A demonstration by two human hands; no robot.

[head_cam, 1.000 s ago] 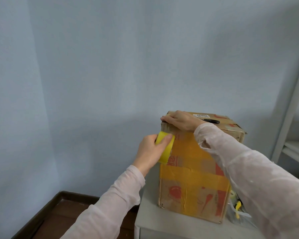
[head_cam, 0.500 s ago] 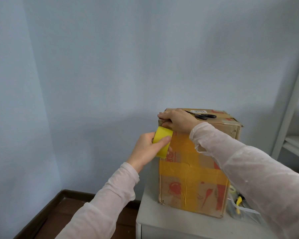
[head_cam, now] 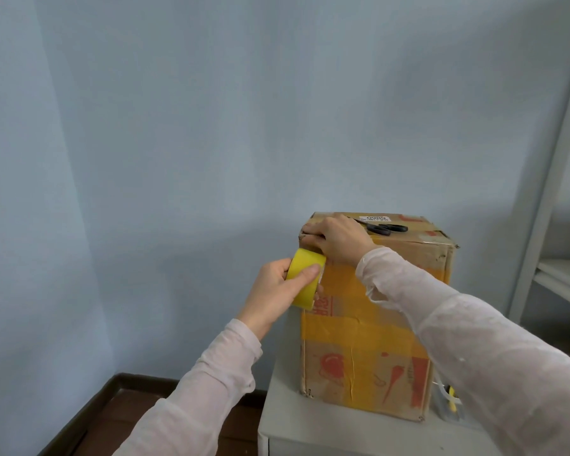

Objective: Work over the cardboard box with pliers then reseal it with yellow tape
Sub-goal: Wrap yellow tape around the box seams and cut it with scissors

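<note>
From the head view, a good deal is hidden from you. Your right sleeve (head_cam: 474,340) crosses the right half of the cardboard box (head_cam: 359,366), covering part of its front face and the printed red marks there. Behind that sleeve, low at the right, a clear bag (head_cam: 449,401) with something yellow inside shows only as a sliver; you cannot tell what it holds. On the box's top lies a black-handled tool (head_cam: 385,229) (its looped handles read more like scissors than pliers), its working end hidden behind your right hand (head_cam: 339,240). The white label (head_cam: 374,218) beside it is too small to read surely. The grey shelf frame (head_cam: 545,179) is cut off at the right edge, and the counter (head_cam: 285,419) runs out of the bottom.

The box stands upright on the counter, near its left edge, with broad bands of yellow tape (head_cam: 352,334) already across its front. Your right hand clasps the box's top left corner, fingers bent over the upper edge and thumb against the front face. Just below it, your left hand (head_cam: 275,292) grasps the yellow tape roll (head_cam: 305,278), thumb laid across the roll's outer band and fingers behind it. The roll sits against the box's upper left front edge, touching or nearly touching your right hand; whether a strip runs from roll to box cannot be made out.
</note>
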